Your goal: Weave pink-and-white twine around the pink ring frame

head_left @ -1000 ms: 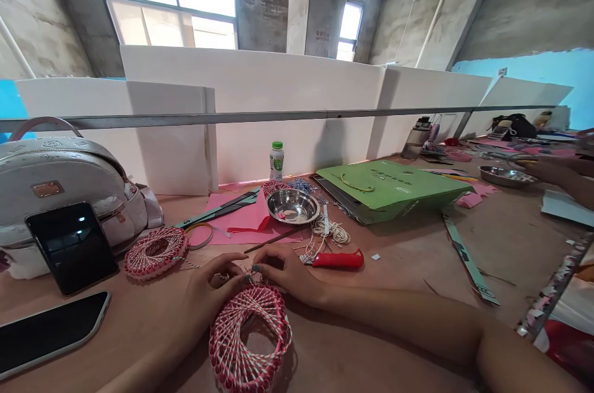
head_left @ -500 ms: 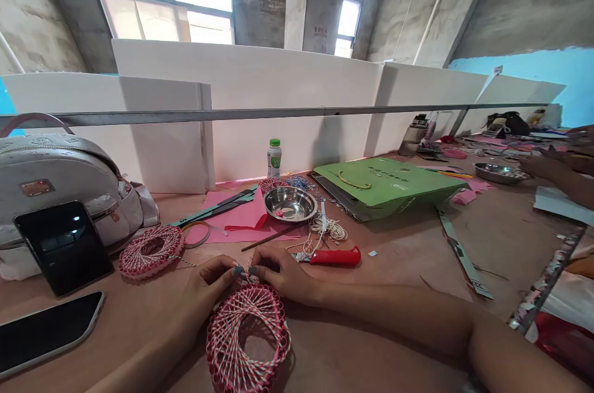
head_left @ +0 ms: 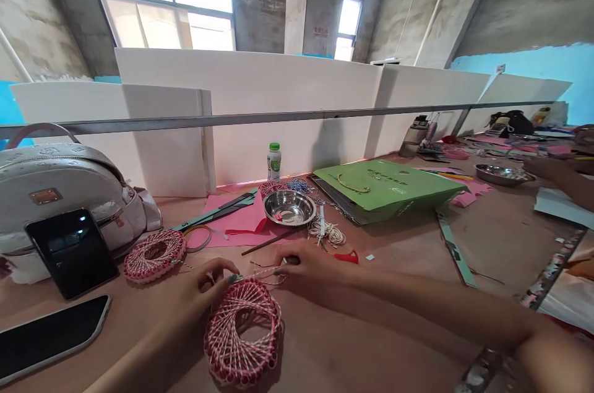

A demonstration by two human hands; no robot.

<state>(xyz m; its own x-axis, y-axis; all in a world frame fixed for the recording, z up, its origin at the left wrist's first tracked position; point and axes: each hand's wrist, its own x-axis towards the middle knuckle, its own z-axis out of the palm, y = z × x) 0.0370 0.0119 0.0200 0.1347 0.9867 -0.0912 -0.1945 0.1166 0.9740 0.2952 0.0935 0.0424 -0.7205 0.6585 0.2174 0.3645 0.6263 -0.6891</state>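
Observation:
A red-and-white string-wound ring (head_left: 219,341) with a scalloped pink edge rests on the table below my hands. At its upper edge my left hand (head_left: 211,285) is closed, thumb and forefinger pinching the string there. Off to the right my right hand (head_left: 309,266) pinches the other end of the red-and-white string (head_left: 264,273), which stretches between the two hands. Behind my right hand a red-handled tool (head_left: 348,257) is mostly hidden. A second wound ring (head_left: 155,255) lies at the left, a short string trailing from it.
Behind the hands are a metal bowl (head_left: 289,208), white string (head_left: 328,232), a brown stick (head_left: 266,242) and pink paper (head_left: 218,236). Two phones (head_left: 69,254) and a bag (head_left: 55,179) flank the left. A green paper bag (head_left: 390,185) and another person's hand (head_left: 547,167) are rightward.
My right hand has moved right, away from my left, drawing the string out between them. It now covers most of the red-handled tool. My left hand stays near the ring's top.

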